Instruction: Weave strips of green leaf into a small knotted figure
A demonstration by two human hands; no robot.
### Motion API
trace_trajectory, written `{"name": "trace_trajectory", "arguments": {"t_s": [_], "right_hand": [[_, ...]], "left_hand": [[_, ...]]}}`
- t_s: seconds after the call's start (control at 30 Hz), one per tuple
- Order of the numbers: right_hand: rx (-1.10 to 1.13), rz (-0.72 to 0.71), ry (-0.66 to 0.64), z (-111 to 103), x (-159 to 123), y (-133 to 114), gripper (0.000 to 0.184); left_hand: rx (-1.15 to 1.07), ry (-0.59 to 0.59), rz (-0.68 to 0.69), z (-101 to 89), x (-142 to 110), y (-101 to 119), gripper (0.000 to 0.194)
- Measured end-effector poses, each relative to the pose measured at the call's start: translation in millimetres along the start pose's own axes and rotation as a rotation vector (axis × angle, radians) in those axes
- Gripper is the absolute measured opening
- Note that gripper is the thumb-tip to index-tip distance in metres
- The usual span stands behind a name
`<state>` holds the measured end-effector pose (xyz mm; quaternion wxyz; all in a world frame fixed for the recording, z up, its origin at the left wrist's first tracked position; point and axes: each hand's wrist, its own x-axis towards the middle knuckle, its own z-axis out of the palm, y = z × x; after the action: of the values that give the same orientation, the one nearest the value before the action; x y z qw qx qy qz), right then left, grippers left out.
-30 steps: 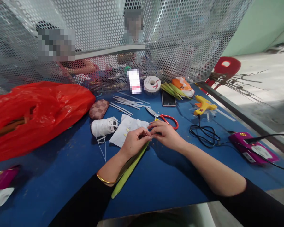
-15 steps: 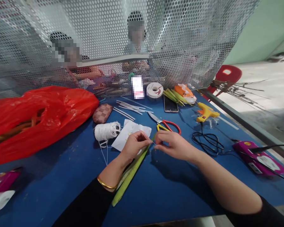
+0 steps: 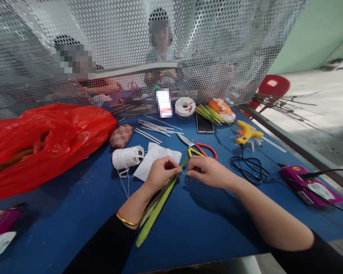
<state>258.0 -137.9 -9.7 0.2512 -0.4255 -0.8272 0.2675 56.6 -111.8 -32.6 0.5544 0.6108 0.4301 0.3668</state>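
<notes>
My left hand (image 3: 161, 173) is closed in a pinch on the upper end of a long green leaf strip (image 3: 155, 211) that runs back under my wrist over the blue table (image 3: 74, 213). My right hand (image 3: 207, 171) pinches a thin white thread just right of the left fingertips, near the strip's tip. A spool of white thread (image 3: 125, 157) and a white paper sheet (image 3: 157, 156) lie just beyond the left hand. Red and yellow handled scissors (image 3: 198, 148) lie just beyond the right hand.
A red plastic bag (image 3: 45, 140) fills the left. White sticks (image 3: 153, 128), a checkered pouch (image 3: 120, 135), a ribbon roll (image 3: 185, 106), a phone (image 3: 204, 123), green leaves (image 3: 208, 113), a yellow glue gun (image 3: 247, 131) with black cord (image 3: 248, 165) and a magenta device (image 3: 311, 184) lie around. Perforated mesh (image 3: 188, 45) screens two people.
My hands have drawn slightly apart, the right one shifting right with the thread. The view has shifted a little.
</notes>
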Motion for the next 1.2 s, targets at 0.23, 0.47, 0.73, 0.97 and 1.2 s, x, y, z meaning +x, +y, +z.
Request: {"name": "trace_trajectory", "arguments": {"t_s": [0.23, 0.47, 0.73, 0.97, 1.2], "right_hand": [[0.192, 0.085, 0.262, 22.4, 9.2, 6.3, 0.023], [0.142, 0.165, 0.244, 30.9, 12.4, 2.2, 0.014], [0.421, 0.23, 0.255, 37.1, 13.7, 5.5, 0.015], [0.327, 0.243, 0.469, 34.3, 13.3, 1.3, 0.021], [0.226, 0.144, 0.454, 31.1, 12.4, 6.0, 0.016]], "left_hand": [[0.358, 0.001, 0.177, 0.6, -5.1, 2.1, 0.002], [0.646, 0.171, 0.361, 1.1, -9.5, 3.5, 0.006], [0.811, 0.197, 0.58, 6.5, -11.4, 0.1, 0.013], [0.764, 0.23, 0.536, 7.9, -13.5, 3.1, 0.012], [0.706, 0.25, 0.51, 9.1, -13.3, 2.8, 0.012]]}}
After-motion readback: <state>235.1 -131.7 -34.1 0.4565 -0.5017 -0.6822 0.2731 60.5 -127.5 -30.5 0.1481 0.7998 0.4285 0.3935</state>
